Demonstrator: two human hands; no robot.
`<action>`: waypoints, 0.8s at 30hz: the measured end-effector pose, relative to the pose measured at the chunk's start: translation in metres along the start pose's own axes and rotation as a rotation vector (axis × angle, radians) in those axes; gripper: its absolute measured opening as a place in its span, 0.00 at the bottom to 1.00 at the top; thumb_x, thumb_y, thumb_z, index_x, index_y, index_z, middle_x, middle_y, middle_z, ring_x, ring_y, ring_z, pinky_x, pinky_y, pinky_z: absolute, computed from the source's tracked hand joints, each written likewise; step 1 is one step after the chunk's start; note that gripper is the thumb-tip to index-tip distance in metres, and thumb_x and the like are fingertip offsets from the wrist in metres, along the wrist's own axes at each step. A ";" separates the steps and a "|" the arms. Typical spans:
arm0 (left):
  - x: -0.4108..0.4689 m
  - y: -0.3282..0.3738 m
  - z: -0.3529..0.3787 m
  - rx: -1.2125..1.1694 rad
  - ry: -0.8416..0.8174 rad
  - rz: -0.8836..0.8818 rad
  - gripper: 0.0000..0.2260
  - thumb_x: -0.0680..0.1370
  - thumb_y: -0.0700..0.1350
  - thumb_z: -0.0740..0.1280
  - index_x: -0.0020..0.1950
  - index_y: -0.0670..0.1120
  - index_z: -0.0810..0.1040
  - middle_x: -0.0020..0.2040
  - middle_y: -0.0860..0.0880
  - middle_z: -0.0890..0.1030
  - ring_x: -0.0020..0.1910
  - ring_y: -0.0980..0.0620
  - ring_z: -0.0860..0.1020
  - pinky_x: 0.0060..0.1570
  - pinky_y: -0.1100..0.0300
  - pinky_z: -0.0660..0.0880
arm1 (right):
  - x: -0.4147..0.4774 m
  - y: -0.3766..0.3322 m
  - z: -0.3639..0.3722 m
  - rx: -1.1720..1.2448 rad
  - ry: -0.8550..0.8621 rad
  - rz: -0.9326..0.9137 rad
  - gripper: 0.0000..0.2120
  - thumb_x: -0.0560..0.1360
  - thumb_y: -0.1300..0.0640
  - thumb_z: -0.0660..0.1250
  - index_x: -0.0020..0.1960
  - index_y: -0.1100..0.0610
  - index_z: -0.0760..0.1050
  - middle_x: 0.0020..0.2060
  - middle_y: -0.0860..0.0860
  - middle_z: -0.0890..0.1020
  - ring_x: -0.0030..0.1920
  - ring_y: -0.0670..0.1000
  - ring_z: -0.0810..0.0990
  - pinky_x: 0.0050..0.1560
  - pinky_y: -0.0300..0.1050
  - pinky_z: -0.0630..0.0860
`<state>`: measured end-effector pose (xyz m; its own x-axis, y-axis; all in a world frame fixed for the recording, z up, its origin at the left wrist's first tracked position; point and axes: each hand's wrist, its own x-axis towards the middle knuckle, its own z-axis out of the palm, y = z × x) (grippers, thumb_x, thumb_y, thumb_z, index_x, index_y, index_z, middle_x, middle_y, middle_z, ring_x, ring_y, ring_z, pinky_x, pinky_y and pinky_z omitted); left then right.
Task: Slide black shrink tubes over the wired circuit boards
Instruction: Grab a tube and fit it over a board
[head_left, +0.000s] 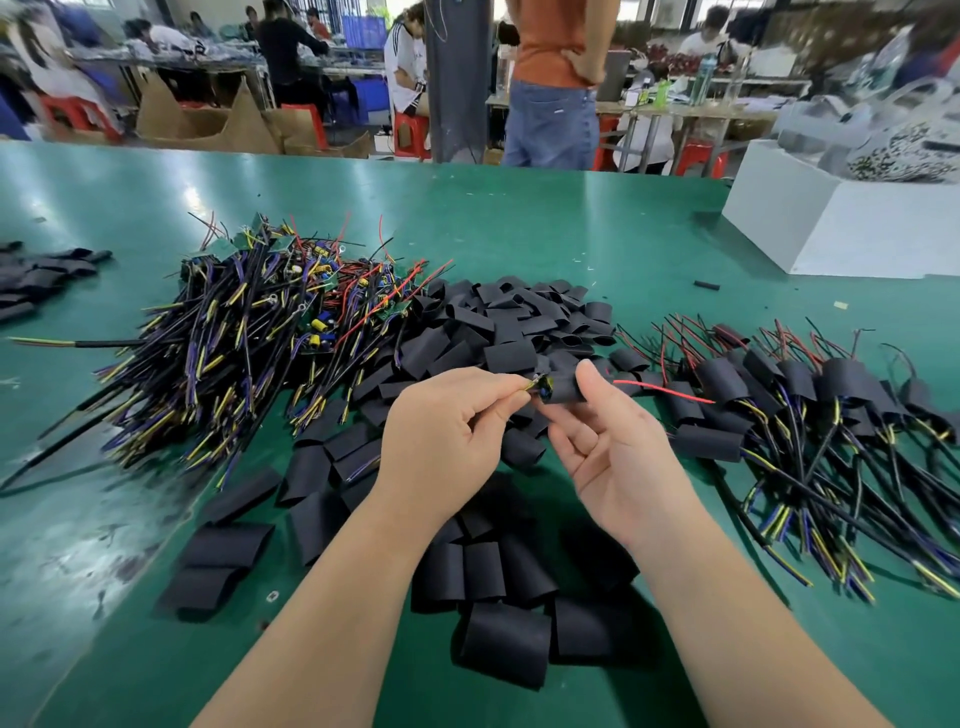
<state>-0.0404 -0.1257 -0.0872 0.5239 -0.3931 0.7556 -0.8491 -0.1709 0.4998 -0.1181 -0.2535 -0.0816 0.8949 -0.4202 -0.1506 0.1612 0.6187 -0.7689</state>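
Black loose tubes (498, 571), matte and pressed flat, lie scattered on the glossy green table (571, 223) at 6 o'clock, under two bare forearms. Above them the left hand (441, 431) is knuckles-up with its fingers curled, and pinches a board (541, 387) by its yellow wires between thumb and forefinger. At 3 o'clock of it the right hand (618, 457) lies palm-up, with the thumb pressed on top of the held tube (566, 392) and curled fingers beneath. The board's end sits in that tube's left mouth. The tube's long axis runs 9 to 3 o'clock, and a thin red wire (665, 392) juts from its other end toward 3 o'clock. At 3 o'clock lie sleeved boards (805, 415), their wires fanned toward 5 o'clock. At 10 o'clock is a tangled heap of bare boards (249, 332). At 1 o'clock stands a white box (831, 228).
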 end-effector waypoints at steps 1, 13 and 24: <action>0.000 0.001 0.000 -0.012 -0.001 -0.004 0.06 0.76 0.39 0.68 0.49 0.43 0.85 0.43 0.52 0.84 0.43 0.56 0.81 0.44 0.59 0.77 | 0.000 0.000 0.000 0.019 0.009 0.015 0.16 0.63 0.50 0.73 0.48 0.55 0.79 0.42 0.51 0.86 0.42 0.47 0.86 0.34 0.34 0.77; -0.001 0.002 -0.003 0.164 -0.054 -0.004 0.07 0.74 0.40 0.69 0.49 0.45 0.85 0.41 0.50 0.85 0.41 0.48 0.82 0.38 0.53 0.78 | 0.000 0.000 -0.002 -0.086 0.000 -0.079 0.15 0.65 0.51 0.72 0.47 0.57 0.76 0.42 0.53 0.85 0.40 0.48 0.85 0.35 0.36 0.78; -0.001 0.002 -0.003 0.031 0.017 -0.185 0.04 0.71 0.41 0.75 0.45 0.45 0.85 0.40 0.54 0.85 0.39 0.58 0.82 0.41 0.58 0.79 | -0.001 0.008 0.003 -0.107 -0.072 -0.149 0.26 0.63 0.63 0.72 0.61 0.54 0.76 0.37 0.54 0.81 0.39 0.49 0.82 0.41 0.40 0.79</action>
<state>-0.0427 -0.1229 -0.0858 0.6719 -0.3372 0.6595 -0.7399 -0.2665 0.6176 -0.1161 -0.2459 -0.0859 0.8924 -0.4511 0.0118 0.2523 0.4773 -0.8417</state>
